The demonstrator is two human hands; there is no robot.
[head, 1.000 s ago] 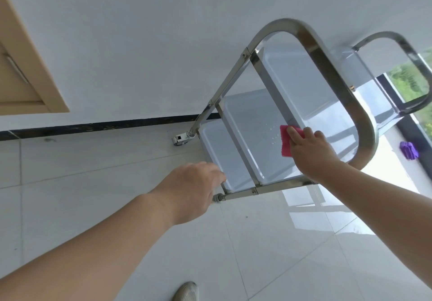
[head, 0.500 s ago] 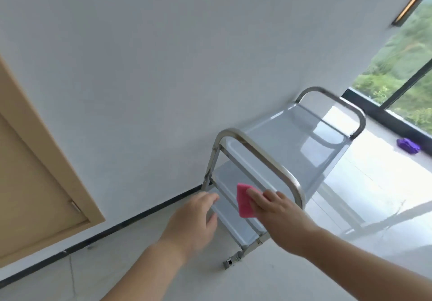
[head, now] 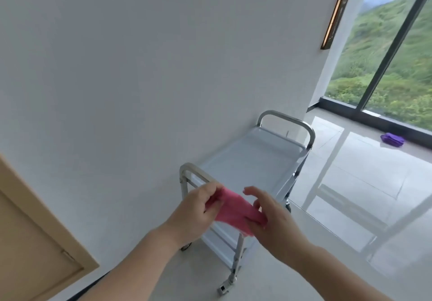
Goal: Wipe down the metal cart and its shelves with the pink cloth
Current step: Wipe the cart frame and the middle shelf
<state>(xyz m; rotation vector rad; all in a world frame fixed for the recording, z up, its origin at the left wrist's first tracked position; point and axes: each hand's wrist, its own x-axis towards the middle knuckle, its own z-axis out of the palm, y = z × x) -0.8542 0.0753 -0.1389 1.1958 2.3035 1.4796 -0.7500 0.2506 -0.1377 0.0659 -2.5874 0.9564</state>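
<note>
Both hands grip pink cloth above metal cart: left hand, right hand.

both bare forearms reach forward. the left hand pinches one end of the cloth; the right hand seems to grip the other, forefinger raised.

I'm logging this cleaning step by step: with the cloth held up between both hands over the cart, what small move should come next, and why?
Probably finish refolding the pink cloth, then lower it onto the top shelf. The left hand and right hand both pinch the cloth above the cart's near handle, so it touches no metal, and the top shelf lies open just beyond it.
</note>
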